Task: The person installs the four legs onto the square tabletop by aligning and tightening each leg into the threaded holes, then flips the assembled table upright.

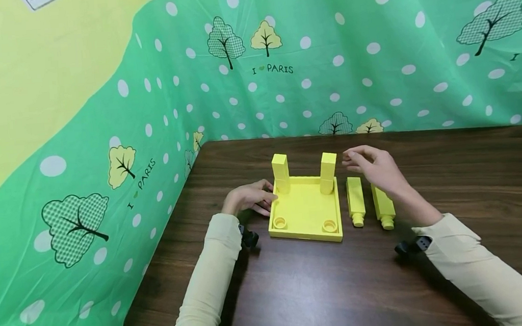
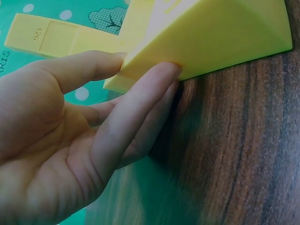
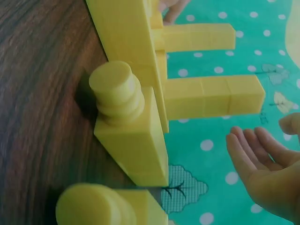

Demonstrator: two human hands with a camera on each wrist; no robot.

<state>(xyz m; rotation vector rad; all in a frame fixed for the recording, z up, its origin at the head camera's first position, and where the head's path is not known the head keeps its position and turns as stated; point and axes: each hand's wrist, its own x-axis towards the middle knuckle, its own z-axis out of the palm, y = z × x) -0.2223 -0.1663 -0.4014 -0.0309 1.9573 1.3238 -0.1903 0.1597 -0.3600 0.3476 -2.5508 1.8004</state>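
A yellow square panel (image 1: pixel 304 210) with a raised rim lies on the table, tray-like. Two yellow square posts (image 1: pixel 281 169) (image 1: pixel 328 168) stand upright at its far corners. Round sockets (image 1: pixel 280 223) (image 1: pixel 329 226) show at the near corners. My left hand (image 1: pixel 252 197) holds the panel's left edge, thumb at the rim and fingers against the outer side (image 2: pixel 211 47). Past the right post my right hand (image 1: pixel 374 167) hovers, fingers loosely bent and holding nothing. Below it lie two loose posts (image 1: pixel 356 199) (image 1: pixel 383 204) with round knobbed ends (image 3: pixel 115 86) toward me.
A dark wood-grain table (image 1: pixel 298 288) carries everything. Green cloth (image 1: pixel 283 100) with white dots and trees hangs behind it and along the left side.
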